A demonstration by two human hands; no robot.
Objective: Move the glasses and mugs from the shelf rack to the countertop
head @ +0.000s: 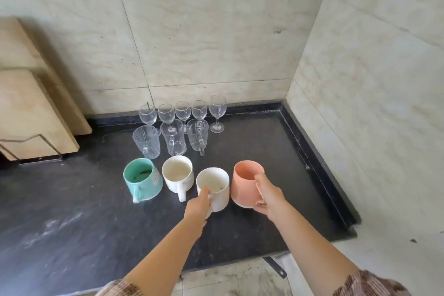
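Note:
On the dark countertop [72, 211] stand a teal mug [143, 181] and a cream mug [178, 174] side by side. My left hand [198, 206] grips a white mug [213, 187] by its near side, thumb over the rim. My right hand [268, 197] holds a peach mug [245, 182] by its handle side, just right of the white one. Whether these two mugs rest on the counter I cannot tell. Behind them stand three clear glass mugs [173, 138], and behind those a row of several wine glasses [217, 113] along the wall. The shelf rack is out of view.
Wooden cutting boards [31, 108] lean in a wire holder at the left against the tiled wall. A tiled side wall [372, 103] closes off the counter on the right behind a raised black edge [319, 168]. The counter's front edge runs below my forearms.

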